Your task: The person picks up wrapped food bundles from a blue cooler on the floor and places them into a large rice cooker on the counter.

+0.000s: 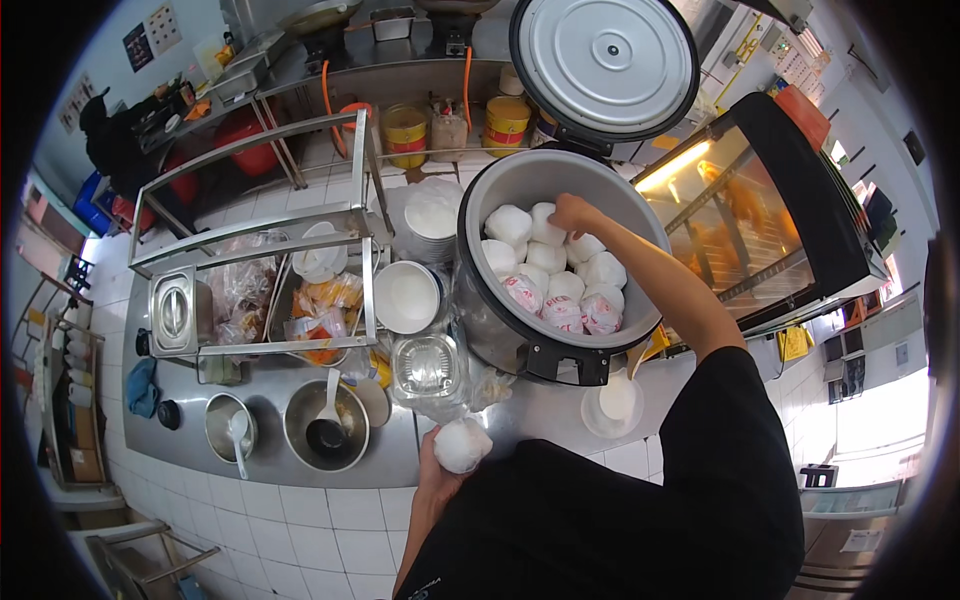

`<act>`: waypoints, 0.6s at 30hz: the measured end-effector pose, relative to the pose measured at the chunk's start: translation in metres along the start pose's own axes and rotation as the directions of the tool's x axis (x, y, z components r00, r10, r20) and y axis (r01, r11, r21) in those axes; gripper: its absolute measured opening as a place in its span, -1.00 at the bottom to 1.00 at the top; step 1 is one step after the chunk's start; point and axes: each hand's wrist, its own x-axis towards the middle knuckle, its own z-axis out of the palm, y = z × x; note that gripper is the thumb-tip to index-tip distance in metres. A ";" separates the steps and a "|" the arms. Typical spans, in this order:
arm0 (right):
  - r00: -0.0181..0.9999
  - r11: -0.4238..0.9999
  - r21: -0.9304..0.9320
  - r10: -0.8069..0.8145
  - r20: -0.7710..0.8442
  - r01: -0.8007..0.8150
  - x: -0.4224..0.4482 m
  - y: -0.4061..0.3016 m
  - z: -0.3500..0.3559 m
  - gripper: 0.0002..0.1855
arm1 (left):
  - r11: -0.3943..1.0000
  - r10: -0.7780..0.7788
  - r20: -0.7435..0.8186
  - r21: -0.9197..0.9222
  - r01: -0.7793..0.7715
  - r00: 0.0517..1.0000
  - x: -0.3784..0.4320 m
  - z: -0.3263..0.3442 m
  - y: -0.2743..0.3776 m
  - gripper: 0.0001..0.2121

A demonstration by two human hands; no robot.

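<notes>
My left hand holds a round, white paper-wrapped bundle at the counter's front edge. Inside the large rice cooker, my right hand reaches down to a white wrapped bundle near the far wall of the pot. Its fingertips are partly hidden, so whether they grip that bundle is unclear. Several similar bundles fill the pot's bottom. A few at the near side, such as this bundle, bear red print that includes the word rice. The cooker's lid stands raised on its hinge.
Right of the cooker is a lit glass food warmer. Left stand paper bowls, clear plastic containers and a metal rack. Two steel bowls with spoons sit on the counter. Another person stands far left.
</notes>
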 end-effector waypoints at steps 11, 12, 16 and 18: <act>0.771 0.772 0.073 -0.615 -0.165 0.632 -0.120 -0.045 -0.050 -0.66 | 0.960 0.179 0.182 -0.246 -0.131 0.967 -0.038 0.037 0.029 -0.44; 0.762 0.750 0.144 -0.645 -0.052 0.645 -0.165 -0.059 -0.062 -0.67 | 0.966 0.165 0.188 -0.229 -0.120 0.968 -0.046 0.049 0.037 -0.44; 0.591 0.583 0.280 -0.804 0.064 0.763 -0.315 -0.092 -0.037 -0.40 | 0.861 0.451 0.424 0.027 -0.509 0.785 -0.074 0.133 0.077 -0.41; 0.662 0.601 0.314 -0.735 -0.142 0.735 -0.324 -0.083 -0.015 -0.33 | 0.725 0.497 0.439 0.263 -0.636 0.748 -0.084 0.185 0.093 -0.36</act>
